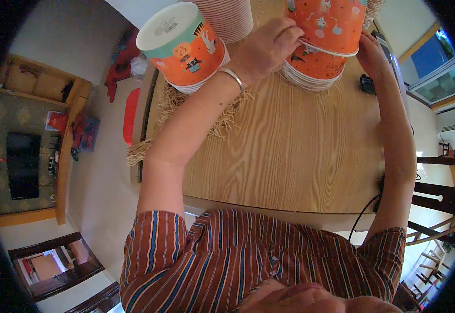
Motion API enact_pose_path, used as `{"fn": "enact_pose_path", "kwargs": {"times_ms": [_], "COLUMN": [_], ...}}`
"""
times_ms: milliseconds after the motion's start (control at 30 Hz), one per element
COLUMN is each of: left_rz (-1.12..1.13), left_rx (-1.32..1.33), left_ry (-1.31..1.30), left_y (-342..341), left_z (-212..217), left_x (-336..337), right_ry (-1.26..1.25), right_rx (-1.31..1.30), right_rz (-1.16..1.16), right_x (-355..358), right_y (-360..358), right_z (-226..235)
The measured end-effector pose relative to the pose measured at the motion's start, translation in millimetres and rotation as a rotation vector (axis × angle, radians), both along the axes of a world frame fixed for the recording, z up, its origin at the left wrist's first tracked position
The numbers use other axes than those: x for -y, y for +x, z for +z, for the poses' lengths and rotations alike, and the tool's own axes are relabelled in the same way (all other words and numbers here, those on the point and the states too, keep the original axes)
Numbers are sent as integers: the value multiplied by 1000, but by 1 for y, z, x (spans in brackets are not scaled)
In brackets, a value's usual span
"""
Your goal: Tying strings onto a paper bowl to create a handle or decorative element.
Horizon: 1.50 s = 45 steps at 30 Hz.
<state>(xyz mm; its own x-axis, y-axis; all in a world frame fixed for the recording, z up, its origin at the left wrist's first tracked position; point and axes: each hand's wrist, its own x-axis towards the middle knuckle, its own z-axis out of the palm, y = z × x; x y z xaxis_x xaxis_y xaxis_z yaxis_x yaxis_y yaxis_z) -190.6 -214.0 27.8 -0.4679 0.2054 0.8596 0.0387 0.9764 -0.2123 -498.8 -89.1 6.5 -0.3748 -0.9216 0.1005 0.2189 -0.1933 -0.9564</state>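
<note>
An orange printed paper bucket point(325, 26) sits over a lower stack of matching paper buckets point(316, 65), rims down, at the far right of the table. My left hand point(266, 49) is closed at its left side, fingertips bent against the rim. Around its right side curves my right hand point(372, 55), with the fingers partly hidden behind it. To the left stands another stack of upturned paper buckets point(185, 49), orange with a teal band and a white base on top. My left forearm crosses in front of that stack.
A wood-grain table point(284, 151) lies before me. Tan string fringe point(222, 117) spreads under the left stack. A ribbed stack of pale cups or buckets point(227, 18) stands behind. A small black object point(366, 84) lies by my right forearm, and dark chairs point(436, 198) stand to the right.
</note>
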Motion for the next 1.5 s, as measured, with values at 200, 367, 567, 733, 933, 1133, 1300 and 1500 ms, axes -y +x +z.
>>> {"fn": "enact_pose_path", "kwargs": {"times_ms": [200, 367, 567, 733, 933, 1133, 1300, 1500], "left_rz": [70, 92, 45, 24, 27, 57, 24, 34], "left_rx": [-33, 31, 35, 40, 52, 118, 101, 86], "left_ry": [214, 457, 505, 529, 527, 558, 559, 541], "left_y": [5, 8, 17, 21, 19, 21, 21, 20], "left_z": [-8, -19, -36, -43, -50, -58, -55, -58], "left_x": [-11, -18, -14, -9, -2, 1, -5, -2], "right_ry": [-6, 5, 12, 11, 41, 43, 43, 98], "right_rx": [-20, -54, -131, -176, -137, -155, -143, -170], "right_rz": [11, -35, -74, -102, -192, -164, -197, -226], "right_x": [-3, -10, -11, -13, -14, -14, -16, -15], "right_y": [-3, 0, 21, 21, 26, 28, 25, 37], "right_z": [-4, -5, -6, -14, -26, -28, -31, -25]}}
